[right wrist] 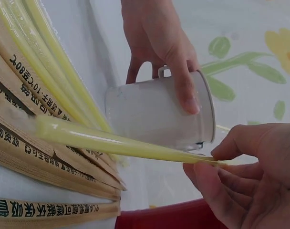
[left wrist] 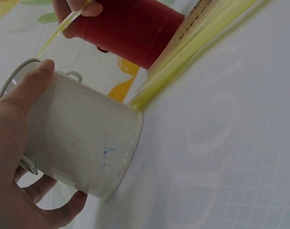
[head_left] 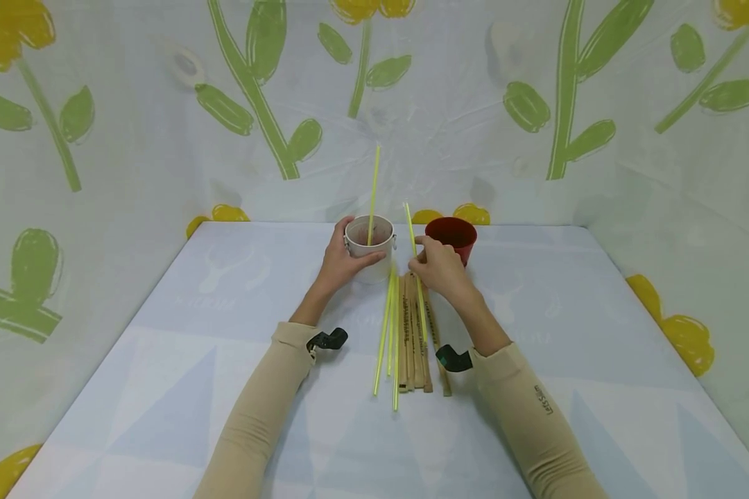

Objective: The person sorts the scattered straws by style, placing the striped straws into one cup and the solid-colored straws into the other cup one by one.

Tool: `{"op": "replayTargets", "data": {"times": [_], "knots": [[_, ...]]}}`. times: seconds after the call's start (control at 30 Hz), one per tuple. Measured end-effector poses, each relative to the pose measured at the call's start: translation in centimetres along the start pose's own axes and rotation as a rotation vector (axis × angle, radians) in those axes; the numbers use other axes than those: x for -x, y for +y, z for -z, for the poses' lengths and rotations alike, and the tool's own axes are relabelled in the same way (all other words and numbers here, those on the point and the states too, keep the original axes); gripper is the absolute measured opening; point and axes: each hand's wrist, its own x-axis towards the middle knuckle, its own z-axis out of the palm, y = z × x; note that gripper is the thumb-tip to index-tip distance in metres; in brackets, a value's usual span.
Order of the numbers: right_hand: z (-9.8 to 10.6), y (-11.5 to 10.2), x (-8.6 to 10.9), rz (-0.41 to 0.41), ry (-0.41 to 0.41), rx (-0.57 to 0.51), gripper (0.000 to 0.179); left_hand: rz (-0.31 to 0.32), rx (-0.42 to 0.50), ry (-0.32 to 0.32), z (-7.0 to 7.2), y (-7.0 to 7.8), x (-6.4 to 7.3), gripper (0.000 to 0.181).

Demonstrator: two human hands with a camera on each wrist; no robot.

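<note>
My left hand (head_left: 343,260) grips a white metal bucket (left wrist: 83,129) round its side, thumb near the rim, at the back of the table. One yellow straw (head_left: 374,187) stands in that bucket and leans on its rim. Between thumb and fingertips my right hand (right wrist: 250,167) pinches another yellow straw (right wrist: 121,145), held slanted above the paper-wrapped straws (head_left: 412,333). In the head view this hand overlaps the front of a red bucket (head_left: 468,242). Several more yellow straws (head_left: 387,339) lie beside the wrapped ones, their far ends close to the white bucket.
The table (head_left: 181,333) has a pale blue and white patterned cover. Behind it and on both sides hangs a flower-printed curtain (head_left: 424,138). Black wrist mounts (head_left: 454,359) sit at my sleeve cuffs.
</note>
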Motion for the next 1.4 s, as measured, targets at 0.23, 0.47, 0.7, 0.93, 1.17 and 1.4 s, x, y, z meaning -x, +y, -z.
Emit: {"op": "replayTargets", "data": {"times": [0.23, 0.47, 0.7, 0.93, 1.17, 1.4], "knots": [[0.14, 0.04, 0.05, 0.059, 0.068, -0.025, 0.042, 0.003, -0.002, -0.001, 0.0, 0.09, 0.1, 0.097], [0.13, 0.16, -0.06, 0.103, 0.145, -0.048, 0.04, 0.011, -0.016, 0.001, -0.08, 0.09, 0.14, 0.097], [0.03, 0.29, -0.23, 0.153, 0.222, -0.085, 0.04, 0.017, -0.011, -0.004, -0.08, 0.17, 0.16, 0.097], [0.14, 0.15, -0.17, 0.169, 0.255, -0.117, 0.04, 0.021, -0.006, -0.005, -0.09, 0.25, 0.17, 0.096], [0.18, -0.27, -0.21, 0.172, 0.231, -0.167, 0.041, 0.01, -0.02, 0.005, -0.14, 0.27, 0.21, 0.097], [0.36, -0.53, -0.61, 0.191, 0.225, -0.212, 0.044, 0.017, -0.006, -0.003, -0.21, 0.27, 0.16, 0.098]]}}
